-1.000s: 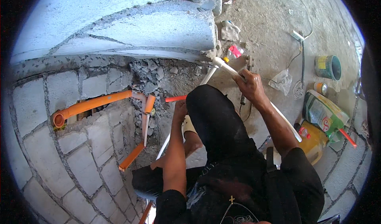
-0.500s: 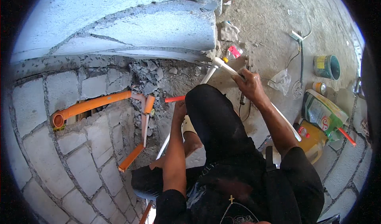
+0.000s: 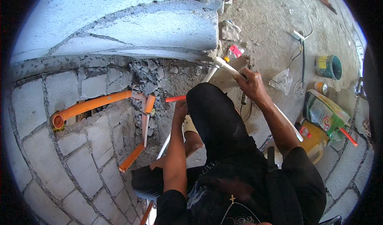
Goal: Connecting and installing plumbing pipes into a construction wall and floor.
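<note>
A white plastic pipe elbow (image 3: 218, 62) joins two lengths of white pipe beyond my raised knee. My right hand (image 3: 253, 84) is closed round the right-hand length of white pipe (image 3: 285, 121), which runs back under my forearm. The other length slants behind my knee and emerges lower as a white pipe (image 3: 164, 144) beside my left forearm. My left hand (image 3: 180, 110) is closed left of the knee, along that length's line. A red tube (image 3: 174, 99) sticks out just above it. My knee hides most of its fingers, so what they grip is unclear.
Orange drain pipe (image 3: 97, 104) runs along the broken block wall (image 3: 79, 145) at left, with rubble (image 3: 149, 75) beside it. On the right are a green bucket (image 3: 329, 67), a can (image 3: 320, 88), a green-and-white sack (image 3: 325, 113) and a yellow jug (image 3: 313, 143). A glove (image 3: 230, 30) lies ahead.
A person's foot has come into view at the far upper right. My hands and the white pipe have hardly moved.
</note>
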`<state>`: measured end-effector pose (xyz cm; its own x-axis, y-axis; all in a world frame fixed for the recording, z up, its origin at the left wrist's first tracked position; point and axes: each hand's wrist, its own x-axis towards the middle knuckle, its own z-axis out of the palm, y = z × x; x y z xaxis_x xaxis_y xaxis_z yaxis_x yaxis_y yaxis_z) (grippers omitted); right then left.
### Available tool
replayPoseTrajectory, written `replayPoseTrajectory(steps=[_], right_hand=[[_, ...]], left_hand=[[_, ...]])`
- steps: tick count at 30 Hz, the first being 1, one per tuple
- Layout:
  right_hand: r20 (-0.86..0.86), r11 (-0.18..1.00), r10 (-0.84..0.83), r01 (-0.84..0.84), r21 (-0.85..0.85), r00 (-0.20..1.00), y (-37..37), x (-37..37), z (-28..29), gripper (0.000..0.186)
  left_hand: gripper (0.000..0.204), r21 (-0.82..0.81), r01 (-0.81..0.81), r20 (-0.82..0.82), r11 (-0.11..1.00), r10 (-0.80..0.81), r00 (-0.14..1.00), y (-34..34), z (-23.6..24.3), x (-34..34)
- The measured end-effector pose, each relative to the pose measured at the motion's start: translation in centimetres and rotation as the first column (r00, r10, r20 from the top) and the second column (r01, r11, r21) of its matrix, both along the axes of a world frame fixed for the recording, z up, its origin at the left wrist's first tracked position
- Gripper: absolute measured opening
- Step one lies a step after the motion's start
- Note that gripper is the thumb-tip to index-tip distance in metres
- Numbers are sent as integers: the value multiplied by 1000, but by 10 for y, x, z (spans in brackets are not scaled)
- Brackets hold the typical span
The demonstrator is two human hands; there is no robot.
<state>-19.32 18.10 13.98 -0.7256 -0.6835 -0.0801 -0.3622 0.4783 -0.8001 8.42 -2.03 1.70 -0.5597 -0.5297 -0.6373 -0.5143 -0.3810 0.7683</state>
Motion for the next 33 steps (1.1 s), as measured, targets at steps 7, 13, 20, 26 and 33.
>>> replayPoseTrajectory(steps=[7, 13, 20, 26, 33], right_hand=[[7, 1000, -12, 12, -5, 1000, -1, 0, 1, 27], [28, 1000, -12, 12, 8, 1000, -1, -1, -2, 28], [25, 1000, 0, 0, -1, 1000, -3, 0, 1, 29], [30, 1000, -11, 11, -18, 1000, -4, 1, -1, 28], [-18, 1000, 12, -12, 11, 1000, -3, 0, -5, 27]], left_hand=[[25, -8, 4, 0, 1000, -4, 1000, 1, 6, -2], [25, -17, 6, -38, 1000, -7, 999, -1, 5, 2], [25, 4, 7, -115, 1000, -7, 993, -4, -26, 13], [25, 24, -35, -90, 999, 37, 995, -3, -22, 10], [26, 23, -14, -107, 1000, 17, 994, -3, -18, 8]])
